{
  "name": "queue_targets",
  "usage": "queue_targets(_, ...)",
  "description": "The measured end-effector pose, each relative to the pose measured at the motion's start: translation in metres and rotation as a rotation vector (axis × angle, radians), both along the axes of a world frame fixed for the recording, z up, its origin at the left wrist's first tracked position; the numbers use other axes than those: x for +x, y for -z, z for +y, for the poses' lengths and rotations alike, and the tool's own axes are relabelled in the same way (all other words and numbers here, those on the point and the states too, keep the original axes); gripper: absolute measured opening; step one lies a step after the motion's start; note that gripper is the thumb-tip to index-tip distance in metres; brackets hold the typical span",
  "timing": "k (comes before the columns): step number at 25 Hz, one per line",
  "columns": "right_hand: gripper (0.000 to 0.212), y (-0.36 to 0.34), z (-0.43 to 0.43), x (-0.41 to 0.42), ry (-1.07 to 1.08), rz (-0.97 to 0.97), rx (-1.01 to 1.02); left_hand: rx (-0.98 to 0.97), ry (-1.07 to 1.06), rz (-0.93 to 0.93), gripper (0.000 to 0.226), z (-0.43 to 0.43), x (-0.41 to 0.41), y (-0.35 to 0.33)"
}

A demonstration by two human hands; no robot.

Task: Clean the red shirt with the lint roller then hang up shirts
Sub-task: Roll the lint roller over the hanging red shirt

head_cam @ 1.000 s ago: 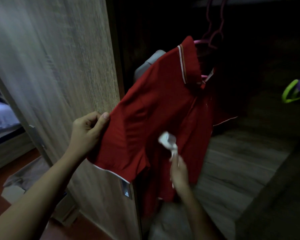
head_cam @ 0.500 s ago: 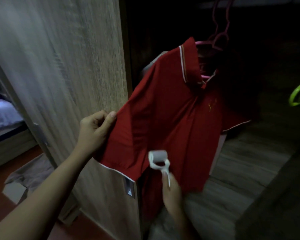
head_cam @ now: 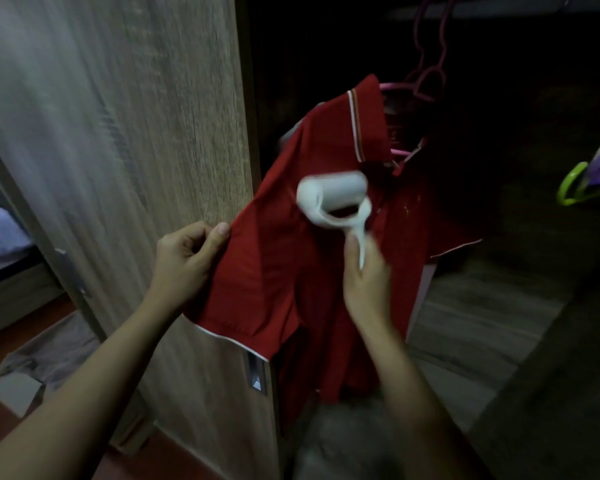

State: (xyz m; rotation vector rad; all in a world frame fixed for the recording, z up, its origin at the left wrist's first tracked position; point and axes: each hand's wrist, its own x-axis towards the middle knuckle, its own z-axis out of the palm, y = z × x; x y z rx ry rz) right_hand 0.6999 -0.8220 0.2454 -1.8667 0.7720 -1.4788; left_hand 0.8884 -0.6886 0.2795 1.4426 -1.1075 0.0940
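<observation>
While the red shirt (head_cam: 274, 271) hangs on a pink hanger (head_cam: 395, 86) at 1 o'clock in the view, its body falls toward 6 o'clock and its near sleeve is drawn out toward 9 o'clock. Left hand (head_cam: 187, 258): thumb and curled fingers pinch the sleeve's upper edge, just beside the wardrobe door (head_cam: 136, 150), spreading the cloth flat. Right hand (head_cam: 366, 278): fingers closed round the thin handle of the lint roller (head_cam: 333, 197), with nothing else held. The roller head lies between 11 and 12 o'clock from this hand. Its drum axis runs roughly 9 to 3 o'clock across the chest, just below the collar (head_cam: 361, 123). Motion blur hides whether the drum touches the fabric. Judged from this layout, the right hand is the working hand. A stroke would run toward 6 o'clock, at right angles to the drum axis, against the left hand's pull toward 9 o'clock.
</observation>
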Motion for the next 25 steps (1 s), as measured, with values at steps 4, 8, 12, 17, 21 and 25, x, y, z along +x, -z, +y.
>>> queue_targets(4, 0.052, 0.128, 0.034, 0.003, 0.039, 0.167, 0.273, -0.011, 0.004, -0.004, 0.041, -0.001, 0.003, 0.002)
queue_targets(8, 0.050, 0.163, 0.018, -0.004, 0.108, 0.185, 0.299, -0.031, 0.015, -0.018, 0.036, -0.001, 0.002, 0.001)
queue_targets(12, 0.034, 0.080, -0.053, -0.025, 0.175, 0.143, 0.317, -0.017, 0.016, -0.036, 0.036, 0.000, 0.000, 0.000)
queue_targets(17, 0.036, 0.037, -0.070, -0.042, 0.187, 0.122, 0.301, -0.008, -0.032, -0.063, 0.035, 0.009, -0.012, 0.001)
queue_targets(21, 0.036, 0.068, -0.045, -0.059, 0.189, 0.134, 0.346, 0.031, -0.051, -0.245, 0.041, 0.022, -0.059, 0.034)
queue_targets(25, 0.035, 0.083, -0.039, -0.084, 0.221, 0.149, 0.428, 0.123, -0.025, -0.325, 0.036, 0.005, -0.103, 0.066)
